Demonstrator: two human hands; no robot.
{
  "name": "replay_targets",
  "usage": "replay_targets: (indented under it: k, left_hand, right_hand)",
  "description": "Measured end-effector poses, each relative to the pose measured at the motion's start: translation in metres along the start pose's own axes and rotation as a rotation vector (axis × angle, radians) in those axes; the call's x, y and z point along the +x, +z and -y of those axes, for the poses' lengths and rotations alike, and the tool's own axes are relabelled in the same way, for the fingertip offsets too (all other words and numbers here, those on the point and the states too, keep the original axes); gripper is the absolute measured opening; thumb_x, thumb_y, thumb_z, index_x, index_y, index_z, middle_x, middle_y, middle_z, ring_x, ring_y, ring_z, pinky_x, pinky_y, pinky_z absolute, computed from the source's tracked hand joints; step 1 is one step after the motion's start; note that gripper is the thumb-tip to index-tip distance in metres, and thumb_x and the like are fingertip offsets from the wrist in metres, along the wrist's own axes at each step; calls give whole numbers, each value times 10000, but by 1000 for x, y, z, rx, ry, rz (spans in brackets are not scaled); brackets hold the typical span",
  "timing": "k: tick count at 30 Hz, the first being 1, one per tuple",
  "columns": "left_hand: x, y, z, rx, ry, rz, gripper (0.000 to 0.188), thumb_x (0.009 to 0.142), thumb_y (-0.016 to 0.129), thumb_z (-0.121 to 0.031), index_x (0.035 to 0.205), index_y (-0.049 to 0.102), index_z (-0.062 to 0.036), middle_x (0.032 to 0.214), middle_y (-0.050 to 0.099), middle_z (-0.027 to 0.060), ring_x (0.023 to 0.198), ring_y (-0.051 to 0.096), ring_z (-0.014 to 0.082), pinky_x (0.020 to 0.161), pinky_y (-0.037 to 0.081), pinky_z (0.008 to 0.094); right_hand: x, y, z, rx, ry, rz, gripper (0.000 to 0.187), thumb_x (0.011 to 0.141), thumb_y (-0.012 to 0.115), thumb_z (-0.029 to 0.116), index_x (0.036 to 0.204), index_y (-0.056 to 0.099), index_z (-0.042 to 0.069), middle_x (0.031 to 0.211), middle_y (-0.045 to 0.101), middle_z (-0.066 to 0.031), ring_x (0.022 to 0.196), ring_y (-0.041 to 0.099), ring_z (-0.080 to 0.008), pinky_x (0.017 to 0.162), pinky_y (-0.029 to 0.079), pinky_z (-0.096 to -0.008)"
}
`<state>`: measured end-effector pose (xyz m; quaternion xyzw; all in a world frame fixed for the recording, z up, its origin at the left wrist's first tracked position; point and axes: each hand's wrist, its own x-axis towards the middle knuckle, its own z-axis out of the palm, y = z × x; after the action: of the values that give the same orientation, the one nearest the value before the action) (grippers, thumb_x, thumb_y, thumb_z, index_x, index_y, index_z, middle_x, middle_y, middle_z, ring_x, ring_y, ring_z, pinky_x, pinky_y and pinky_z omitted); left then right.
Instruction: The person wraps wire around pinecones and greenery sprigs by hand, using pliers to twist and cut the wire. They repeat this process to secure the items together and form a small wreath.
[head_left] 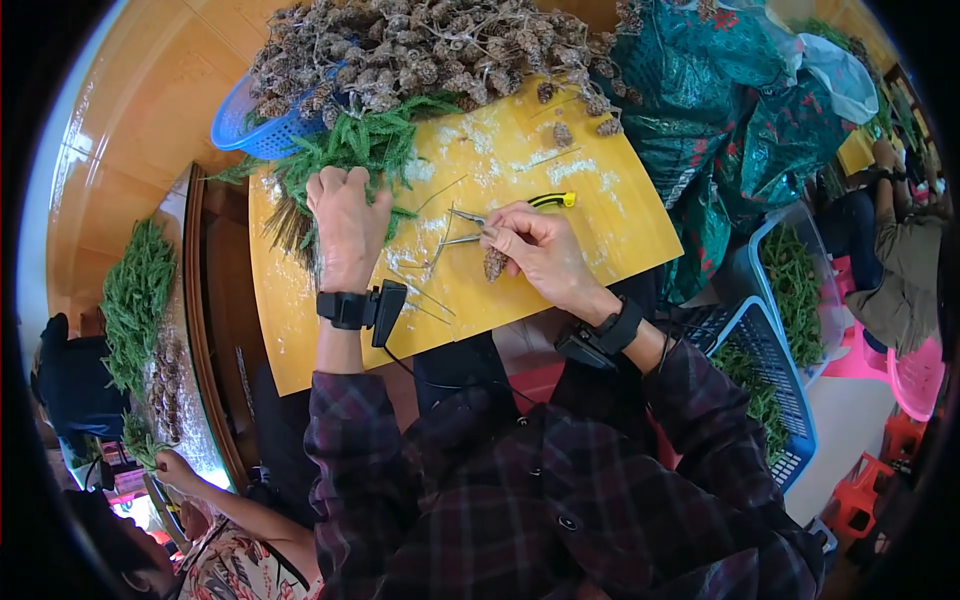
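Pinecone point(495, 264) sits pinched in right hand point(518, 240) with metal tool point(463, 239), over counter point(625, 225) toward near edge; likely light, stiff, brittle-scaled, best held mid-body. Left hand point(350, 222) touches greenery point(365, 140), grip unclear.

Crumpled teal plastic bag point(680, 110) upper right, red stool point(858, 492) lower right

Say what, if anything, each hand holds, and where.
The right hand holds a metal tool behind its spread tips and a pine cone, seemingly by its upper end. Left hand at green sprigs; hold unclear.
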<state>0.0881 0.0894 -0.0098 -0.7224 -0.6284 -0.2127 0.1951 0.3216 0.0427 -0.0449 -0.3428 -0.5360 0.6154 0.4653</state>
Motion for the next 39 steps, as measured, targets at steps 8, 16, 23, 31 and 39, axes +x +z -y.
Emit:
replay_targets:
  k: [8,16,23,31,39]
  left_hand:
    - [-1,-21,4,-343,-25,24,168,742,613,-21,909,630,-34,998,534,171,1024,450,360,873,404,449]
    - [-16,-11,17,-251,4,20,277,722,619,18,993,635,-36,1053,553,142,1084,448,336,920,406,422]
    - [-11,-32,5,-1019,-255,-98,182,827,595,-24,1007,625,-16,1139,592,125,946,546,235,844,461,344]
    - [-23,-36,-31,-1961,-514,241,294,928,529,-175,1177,527,-18,1199,574,132,982,590,187,833,497,307]
    - [-31,-21,-55,-2189,-751,484,315,929,523,-158,1208,511,-13,1193,582,131,976,594,184,816,505,305]
  right_hand:
    - [3,-2,-2,22,-16,10,206,922,575,159,843,650,-17,995,538,-52,653,527,-54,543,420,-169]
    - [0,1,-1,4,-17,18,200,924,572,148,845,646,-20,1008,539,-50,664,531,-53,541,416,-171]
    - [-2,-3,1,111,19,33,201,930,564,163,846,652,3,1046,547,-39,699,522,-52,595,429,-191]
    - [-4,-1,21,316,-36,82,213,948,530,173,867,633,5,1228,489,-67,770,526,-62,656,435,-201]
    - [0,14,35,63,-237,111,234,960,509,185,859,601,-5,1183,519,-78,752,527,-50,644,438,-208]
